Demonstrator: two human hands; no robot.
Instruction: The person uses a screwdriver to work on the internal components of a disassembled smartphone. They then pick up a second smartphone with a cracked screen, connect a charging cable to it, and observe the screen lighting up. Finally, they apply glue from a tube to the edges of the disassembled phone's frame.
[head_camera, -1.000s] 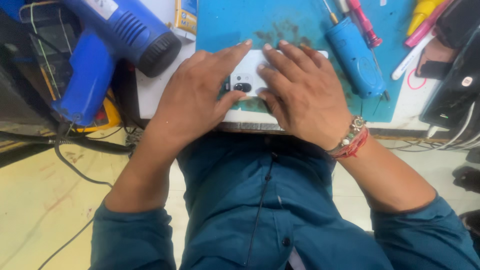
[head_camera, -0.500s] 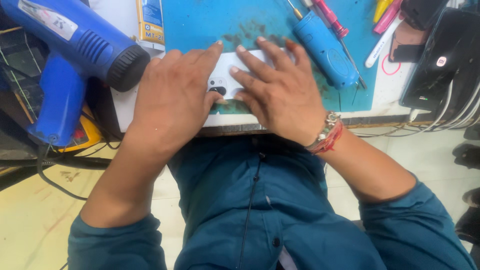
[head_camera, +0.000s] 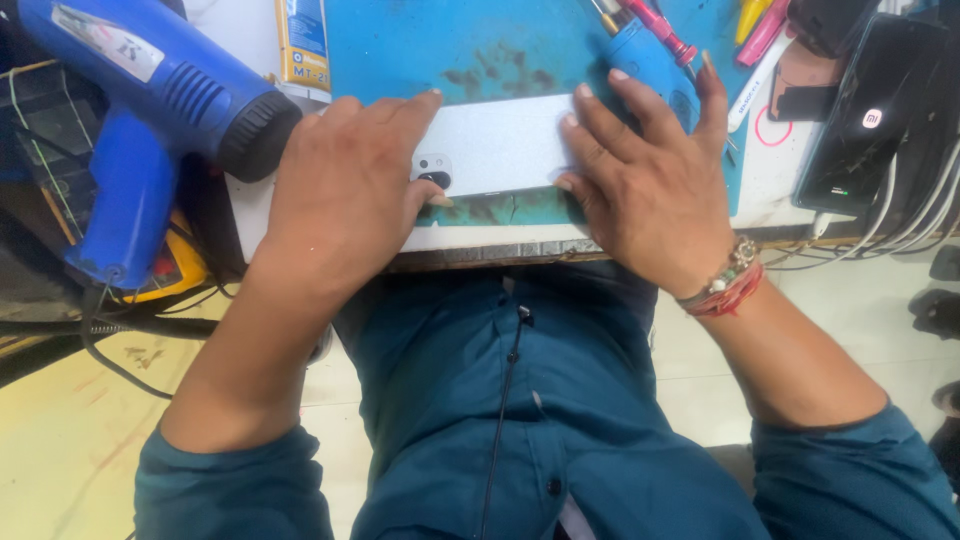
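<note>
Pressing white phone (head_camera: 500, 145) beside yellow-blue glue tube (head_camera: 303, 45).

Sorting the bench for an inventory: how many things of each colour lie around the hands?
Blue: 2, blue heat gun, blue-handled tool
White: 1, white phone lying face down
Black: 1, black phone on charge
Pink: 1, pink-handled screwdriver
Total: 5

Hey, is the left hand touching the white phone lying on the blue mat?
Touching. The head view shows the left hand lying over the camera end of the white phone, thumb tip pressed against its near edge.
</note>
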